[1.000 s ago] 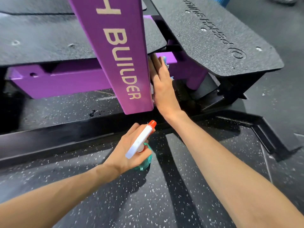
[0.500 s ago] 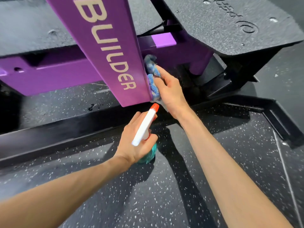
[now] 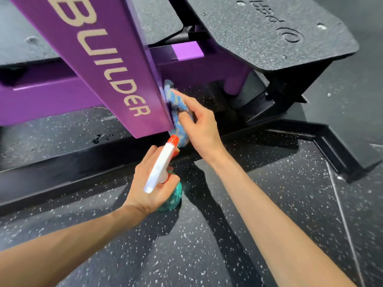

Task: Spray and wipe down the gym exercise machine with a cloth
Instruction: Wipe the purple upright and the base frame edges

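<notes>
My right hand (image 3: pixel 202 129) pinches the blue cloth (image 3: pixel 176 108) vs the purple beam (image 3: pixel 107 65). Left hand (image 3: pixel 152 183) fingers curl round the spray bottle (image 3: pixel 161 168).

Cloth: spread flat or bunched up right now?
Bunched up. The cloth sits in crumpled folds between the right hand and the side of the purple beam, not laid out flat.

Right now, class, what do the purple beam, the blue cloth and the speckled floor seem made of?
Purple lettered beam: likely painted metal; smooth satin sheen, crisp edges. Blue striped cloth: probably microfibre; fuzzy, bunched folds. Black speckled floor: seemingly rubber; matte, white flecks.
</notes>
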`<state>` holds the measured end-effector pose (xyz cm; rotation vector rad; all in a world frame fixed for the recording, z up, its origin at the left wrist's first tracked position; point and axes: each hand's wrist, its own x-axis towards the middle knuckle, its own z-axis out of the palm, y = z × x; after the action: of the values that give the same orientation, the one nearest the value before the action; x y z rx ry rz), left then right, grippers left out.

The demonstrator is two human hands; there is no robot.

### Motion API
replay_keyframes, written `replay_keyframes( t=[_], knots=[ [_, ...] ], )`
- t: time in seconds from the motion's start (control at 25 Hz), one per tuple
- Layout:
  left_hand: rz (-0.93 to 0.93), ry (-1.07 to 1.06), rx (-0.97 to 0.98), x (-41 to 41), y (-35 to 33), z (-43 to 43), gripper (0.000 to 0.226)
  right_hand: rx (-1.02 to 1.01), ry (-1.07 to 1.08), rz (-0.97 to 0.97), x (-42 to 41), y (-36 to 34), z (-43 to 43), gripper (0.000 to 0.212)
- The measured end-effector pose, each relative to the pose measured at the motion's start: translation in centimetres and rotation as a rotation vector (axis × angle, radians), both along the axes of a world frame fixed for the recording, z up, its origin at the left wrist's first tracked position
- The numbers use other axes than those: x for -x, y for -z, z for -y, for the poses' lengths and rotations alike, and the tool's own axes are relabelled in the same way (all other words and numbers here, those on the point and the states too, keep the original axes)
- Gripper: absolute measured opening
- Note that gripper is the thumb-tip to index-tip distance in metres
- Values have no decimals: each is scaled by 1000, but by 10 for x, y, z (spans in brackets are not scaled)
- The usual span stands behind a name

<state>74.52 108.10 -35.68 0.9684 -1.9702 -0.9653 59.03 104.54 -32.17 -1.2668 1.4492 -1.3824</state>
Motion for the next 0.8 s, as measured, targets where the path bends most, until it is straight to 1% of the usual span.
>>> replay_keyframes(
  t=[0.04,0.08,0.12,0.16,0.2,0.24,0.28,0.32,0.36,0.4,0.44,0.48,0.52,0.56,0.6,0.64,0.68,0.8],
  knots=[
    [2,6,12,1,0,-1,48,32,23,-5,6,8,-14,45],
    [-3,13,19,0,0,-1,48,47,148,32,12,10,-16,43],
    [-9,16,20,0,0,-1,49,68,342,96,17,9,-9,43],
    [-15,11,15,-1,-1,-2,49,104,523,84,18,9,2,42],
    [-17,7,7,-1,-1,-2,50,154,616,6,13,4,17,44],
    [-13,10,-4,-1,-1,-2,49,214,573,-141,2,0,30,46],
    [-8,11,-16,0,-2,-1,47,302,434,-318,-7,5,40,48],
    [-6,11,-24,-1,-2,-1,46,384,316,-539,-8,12,51,49],
    [-6,11,-27,-2,-1,-1,45,434,264,-674,-4,15,61,52],
    [-5,12,-26,-3,0,-1,45,436,290,-722,3,16,69,59],
    [6,13,-18,-3,1,-1,45,415,365,-721,9,17,73,67],
    [24,13,-3,-4,3,-3,45,375,479,-677,11,15,72,70],
    [36,8,7,-4,4,-4,45,318,595,-617,15,18,73,70],
    [43,4,11,-5,5,-4,45,247,666,-539,18,22,73,70],
    [49,4,12,-5,6,-4,45,193,685,-432,19,23,74,71],
    [54,5,10,-6,6,-3,45,157,680,-378,22,24,75,72],
    [54,8,8,-6,5,-3,44,130,692,-350,27,26,77,73],
    [56,34,16,-5,3,-3,43,23,801,-361,51,33,82,69]
  ],
)
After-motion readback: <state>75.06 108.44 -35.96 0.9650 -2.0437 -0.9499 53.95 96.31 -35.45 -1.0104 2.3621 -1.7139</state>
